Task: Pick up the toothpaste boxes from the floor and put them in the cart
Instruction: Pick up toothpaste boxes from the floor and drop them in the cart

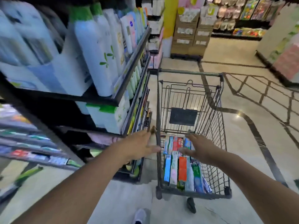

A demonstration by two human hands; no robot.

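Both hands reach forward with fingers spread apart and holding nothing. The left hand (140, 145) hangs just outside the cart's (220, 126) left rim, its thumb near the corner post. The right hand (199, 147) hovers over the inside of the basket, above the toothpaste boxes (177, 168), which lie side by side in rows on the basket's bottom. The cart stands on the floor (252, 146) beside a shelf (129, 75) stocked with bottles (95, 59). A shoe (140, 216) shows at the lower edge.

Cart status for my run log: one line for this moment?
toothpaste boxes: in cart | left hand: open, empty | right hand: open, empty
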